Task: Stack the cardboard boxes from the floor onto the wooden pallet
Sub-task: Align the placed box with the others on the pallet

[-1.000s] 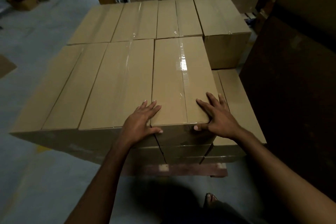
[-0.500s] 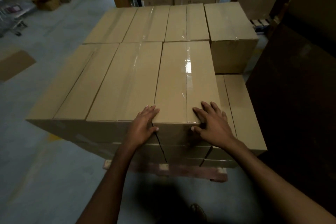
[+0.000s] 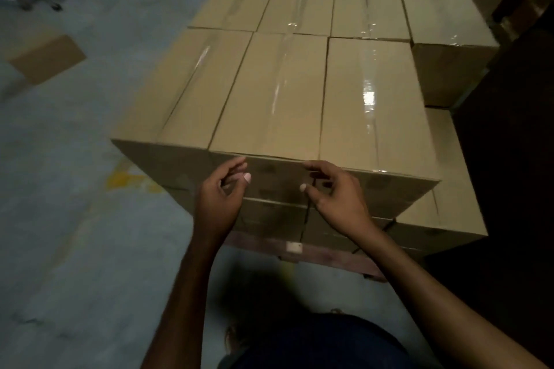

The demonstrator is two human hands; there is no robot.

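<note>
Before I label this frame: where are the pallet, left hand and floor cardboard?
pallet (image 3: 335, 257): head view, front plank.
left hand (image 3: 220, 201): head view, back of hand.
floor cardboard (image 3: 48, 58): head view, top face.

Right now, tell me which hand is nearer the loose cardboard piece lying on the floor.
Left. The left hand hovers before the stacked boxes, with the cardboard piece lying off to its left on the floor. The right hand hovers beside it, farther from the piece.

left hand (image 3: 220, 198), right hand (image 3: 335, 198) near stacked boxes (image 3: 269, 93).
</note>
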